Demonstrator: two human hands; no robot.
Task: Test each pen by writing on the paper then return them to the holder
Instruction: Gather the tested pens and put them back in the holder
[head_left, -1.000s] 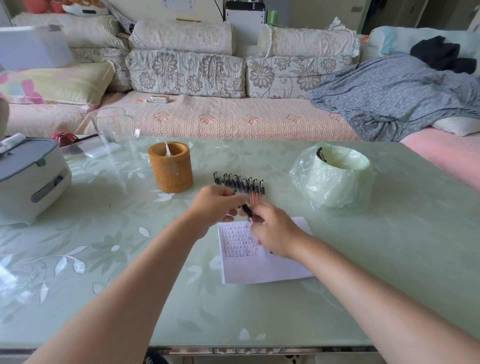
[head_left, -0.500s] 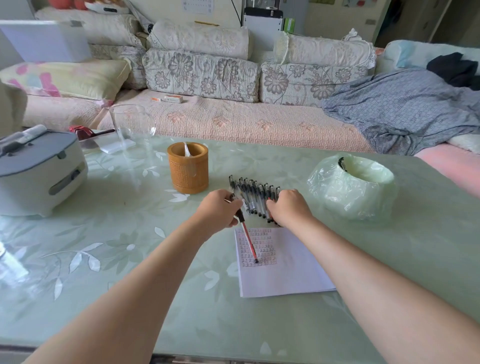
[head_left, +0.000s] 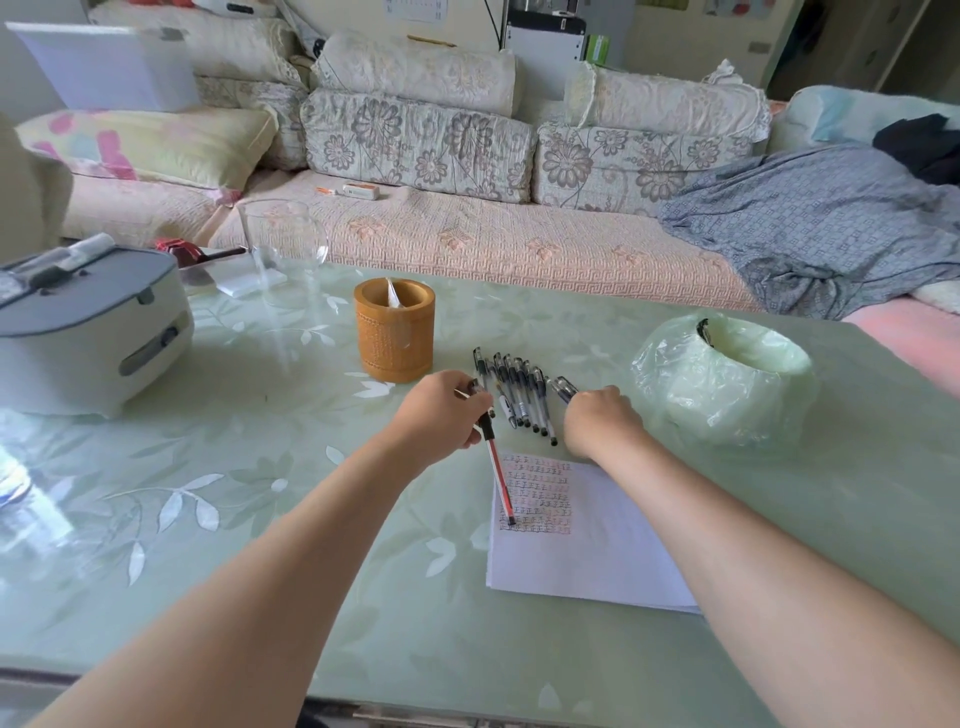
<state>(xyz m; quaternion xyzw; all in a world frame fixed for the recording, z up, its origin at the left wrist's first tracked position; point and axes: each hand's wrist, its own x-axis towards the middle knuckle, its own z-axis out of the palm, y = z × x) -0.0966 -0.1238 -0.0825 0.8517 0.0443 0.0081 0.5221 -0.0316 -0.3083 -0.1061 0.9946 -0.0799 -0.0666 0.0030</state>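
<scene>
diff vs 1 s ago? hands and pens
The hands parted. The left hand kept the red pen, whose far end now hangs over the paper. The right hand came off it and moved to the right end of the pen row; whether it grips one is hidden. The holder, paper and row stayed put.

home, living rm | sofa (head_left: 467, 244) w/ cushions (head_left: 415, 140) | blanket (head_left: 810, 223)

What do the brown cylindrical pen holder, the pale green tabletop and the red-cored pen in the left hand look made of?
Brown cylindrical pen holder: likely bamboo or wood, matte, with a woven-textured band. Pale green tabletop: seemingly glass over a leaf pattern, glossy, with bright reflections. Red-cored pen: clear plastic barrel showing a red refill, black grip, perhaps rubber.
</scene>
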